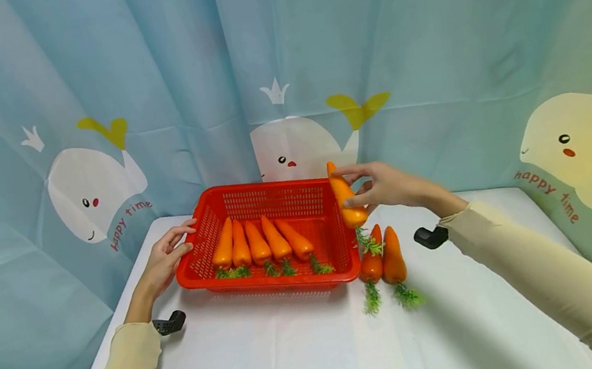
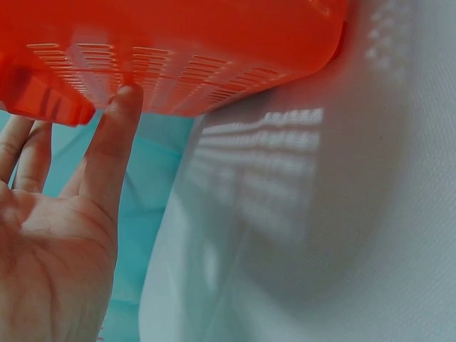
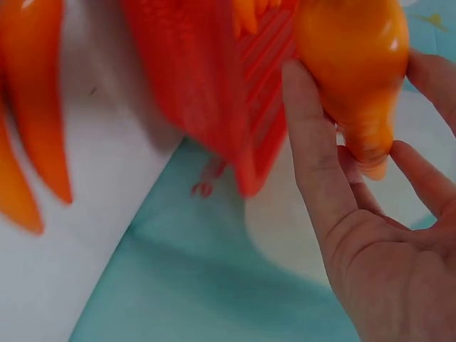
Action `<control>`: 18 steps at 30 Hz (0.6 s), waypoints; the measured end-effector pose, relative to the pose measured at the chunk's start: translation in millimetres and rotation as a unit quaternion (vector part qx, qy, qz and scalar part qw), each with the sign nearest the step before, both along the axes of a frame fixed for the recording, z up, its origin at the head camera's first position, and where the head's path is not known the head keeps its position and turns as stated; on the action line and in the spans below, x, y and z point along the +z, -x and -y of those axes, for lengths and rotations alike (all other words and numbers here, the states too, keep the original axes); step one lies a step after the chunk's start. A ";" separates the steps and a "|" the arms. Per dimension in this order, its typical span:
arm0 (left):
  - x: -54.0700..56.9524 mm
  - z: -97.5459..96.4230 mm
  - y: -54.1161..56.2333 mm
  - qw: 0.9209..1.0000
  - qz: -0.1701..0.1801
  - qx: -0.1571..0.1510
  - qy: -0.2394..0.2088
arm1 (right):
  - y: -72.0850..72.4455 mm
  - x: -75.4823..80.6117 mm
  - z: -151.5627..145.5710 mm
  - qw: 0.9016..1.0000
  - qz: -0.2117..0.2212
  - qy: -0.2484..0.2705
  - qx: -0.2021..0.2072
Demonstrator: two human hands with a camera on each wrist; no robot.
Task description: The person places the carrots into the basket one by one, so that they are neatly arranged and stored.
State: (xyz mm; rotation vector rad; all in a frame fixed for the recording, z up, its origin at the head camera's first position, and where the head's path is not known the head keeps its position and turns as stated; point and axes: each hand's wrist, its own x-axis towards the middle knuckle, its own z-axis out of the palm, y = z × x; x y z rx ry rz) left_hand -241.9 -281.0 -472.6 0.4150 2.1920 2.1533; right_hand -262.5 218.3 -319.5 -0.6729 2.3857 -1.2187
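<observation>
R fingers (image 1: 357,170) w/ carrot (image 1: 342,193), nr bskt rim (image 1: 271,282), gap inside R

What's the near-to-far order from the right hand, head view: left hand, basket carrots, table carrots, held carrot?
1. Held carrot: in the right hand.
2. Table carrots: right of the basket; pair too close to rank.
3. Basket carrots: five inside, left of the right hand.
4. Left hand: at the basket's left rim.

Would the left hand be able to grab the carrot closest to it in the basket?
Probably yes: the left hand already touches the red basket at its rim, and nothing covers the leftmost carrot inside.
</observation>
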 end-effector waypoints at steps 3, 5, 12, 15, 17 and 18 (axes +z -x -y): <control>-0.1 0.2 0.9 1.000 -0.002 -0.002 -0.005 | 7.1 -1.4 19.1 1.000 0.003 0.003 0.012; -0.6 0.6 1.1 1.000 -0.001 -0.002 -0.009 | 11.8 -3.9 32.5 1.000 0.009 0.007 0.020; -2.5 2.4 0.5 1.000 0.004 -0.002 -0.015 | 26.9 -19.3 76.3 0.999 0.022 0.009 0.048; -2.9 1.9 1.1 1.000 0.002 -0.001 -0.008 | 29.6 -25.4 92.6 0.998 0.027 0.003 0.055; -3.2 1.4 1.7 1.000 0.000 -0.001 -0.006 | 31.6 -30.5 102.7 0.998 0.033 0.005 0.059; -3.3 1.0 2.0 1.000 0.000 -0.002 -0.006 | 32.6 -32.8 107.6 0.997 0.038 0.010 0.061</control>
